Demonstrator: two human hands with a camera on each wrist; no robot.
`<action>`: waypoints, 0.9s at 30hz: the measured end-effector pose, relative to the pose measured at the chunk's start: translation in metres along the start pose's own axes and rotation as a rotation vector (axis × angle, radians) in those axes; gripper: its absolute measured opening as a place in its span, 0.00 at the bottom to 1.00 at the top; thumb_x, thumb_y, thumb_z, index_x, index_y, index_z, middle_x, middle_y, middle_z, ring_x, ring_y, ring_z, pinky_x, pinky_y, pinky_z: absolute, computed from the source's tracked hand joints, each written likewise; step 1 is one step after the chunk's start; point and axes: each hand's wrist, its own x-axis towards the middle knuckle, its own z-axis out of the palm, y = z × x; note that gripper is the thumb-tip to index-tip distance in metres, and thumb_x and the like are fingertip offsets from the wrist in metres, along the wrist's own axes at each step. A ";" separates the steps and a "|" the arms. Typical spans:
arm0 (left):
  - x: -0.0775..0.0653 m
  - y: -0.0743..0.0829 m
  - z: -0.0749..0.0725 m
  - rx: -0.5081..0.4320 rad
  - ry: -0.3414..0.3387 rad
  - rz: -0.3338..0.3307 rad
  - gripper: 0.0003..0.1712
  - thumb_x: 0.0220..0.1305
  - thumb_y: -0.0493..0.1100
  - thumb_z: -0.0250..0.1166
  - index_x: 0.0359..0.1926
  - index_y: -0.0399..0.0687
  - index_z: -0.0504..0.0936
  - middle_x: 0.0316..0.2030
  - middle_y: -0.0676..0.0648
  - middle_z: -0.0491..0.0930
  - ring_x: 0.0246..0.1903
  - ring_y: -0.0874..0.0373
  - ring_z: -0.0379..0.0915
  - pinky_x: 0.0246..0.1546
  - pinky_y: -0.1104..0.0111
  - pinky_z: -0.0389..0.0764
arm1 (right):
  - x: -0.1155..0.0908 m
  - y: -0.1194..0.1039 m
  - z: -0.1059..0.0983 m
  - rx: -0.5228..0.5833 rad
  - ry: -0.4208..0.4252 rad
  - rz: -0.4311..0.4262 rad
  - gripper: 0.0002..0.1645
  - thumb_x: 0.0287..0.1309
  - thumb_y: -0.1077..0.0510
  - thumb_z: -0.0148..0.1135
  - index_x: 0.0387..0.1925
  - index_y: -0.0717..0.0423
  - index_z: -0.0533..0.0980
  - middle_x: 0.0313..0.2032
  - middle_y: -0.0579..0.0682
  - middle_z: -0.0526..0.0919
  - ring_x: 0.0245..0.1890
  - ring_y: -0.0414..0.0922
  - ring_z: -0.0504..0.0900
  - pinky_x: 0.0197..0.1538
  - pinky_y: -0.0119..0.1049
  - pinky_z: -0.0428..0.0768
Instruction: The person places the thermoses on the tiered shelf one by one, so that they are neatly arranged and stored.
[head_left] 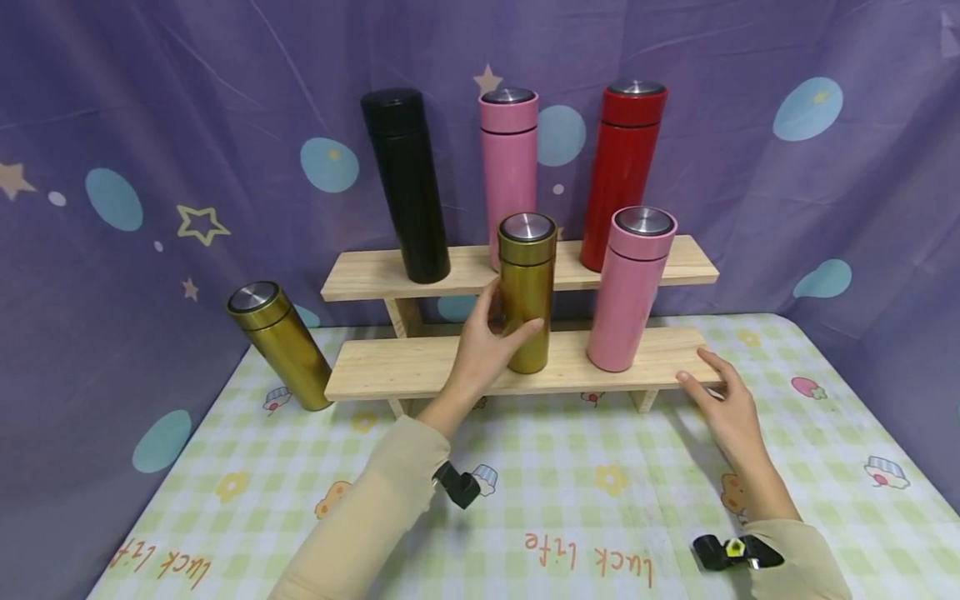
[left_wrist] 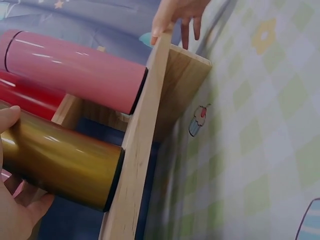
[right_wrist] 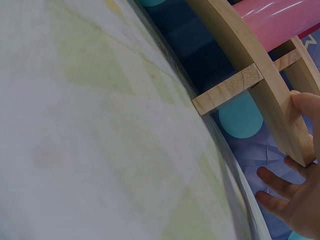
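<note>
My left hand (head_left: 483, 346) grips a gold thermos bottle (head_left: 527, 283) with a steel-topped lid, thumb across its front and fingers round the far side. The bottle stands upright, its base at the lower board of a two-tier wooden shelf (head_left: 405, 362). In the left wrist view the gold bottle's dark base (left_wrist: 114, 180) meets the board. At the shelf's right end, my right hand (head_left: 731, 408) holds the lower board's corner between thumb and fingers; the right wrist view shows the thumb (right_wrist: 302, 102) on the board's edge. A pink thermos (head_left: 630, 292) stands between the hands on the lower board.
On the upper board stand a black thermos (head_left: 408, 187), another pink thermos (head_left: 510, 158) and a red thermos (head_left: 624, 175). A second gold thermos (head_left: 283, 346) stands on the checked tablecloth (head_left: 555, 467), left of the shelf. A purple curtain (head_left: 225, 100) hangs behind.
</note>
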 end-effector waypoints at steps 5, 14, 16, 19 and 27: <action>-0.003 0.001 -0.003 -0.051 0.015 0.002 0.44 0.60 0.48 0.73 0.74 0.51 0.62 0.65 0.47 0.71 0.62 0.54 0.68 0.57 0.59 0.72 | 0.000 0.001 0.000 -0.007 0.001 0.000 0.46 0.66 0.37 0.58 0.77 0.50 0.54 0.74 0.64 0.53 0.66 0.67 0.63 0.62 0.64 0.64; -0.018 0.005 -0.016 -0.075 0.065 0.069 0.40 0.61 0.44 0.72 0.72 0.51 0.66 0.63 0.52 0.72 0.62 0.55 0.68 0.59 0.58 0.69 | 0.000 0.002 0.003 -0.012 0.008 0.001 0.46 0.66 0.37 0.57 0.77 0.49 0.54 0.75 0.61 0.53 0.65 0.64 0.65 0.62 0.62 0.65; -0.021 0.007 -0.019 -0.077 0.067 0.081 0.39 0.61 0.44 0.72 0.71 0.50 0.67 0.63 0.52 0.72 0.63 0.53 0.68 0.61 0.57 0.68 | 0.000 0.002 0.003 -0.009 0.006 0.005 0.46 0.66 0.36 0.57 0.77 0.48 0.54 0.75 0.62 0.53 0.65 0.64 0.64 0.62 0.62 0.65; -0.025 0.008 -0.024 -0.082 0.068 0.100 0.37 0.62 0.44 0.71 0.70 0.50 0.68 0.63 0.52 0.72 0.63 0.52 0.67 0.62 0.56 0.67 | 0.000 0.002 0.003 -0.014 0.007 0.013 0.46 0.66 0.36 0.57 0.77 0.48 0.53 0.74 0.63 0.53 0.65 0.65 0.64 0.62 0.62 0.65; -0.041 0.005 -0.042 -0.079 0.060 0.098 0.34 0.63 0.43 0.71 0.68 0.49 0.70 0.62 0.48 0.74 0.61 0.56 0.68 0.62 0.56 0.67 | 0.000 0.000 0.002 -0.022 0.013 0.009 0.46 0.66 0.36 0.57 0.77 0.49 0.54 0.75 0.62 0.53 0.66 0.66 0.63 0.62 0.63 0.64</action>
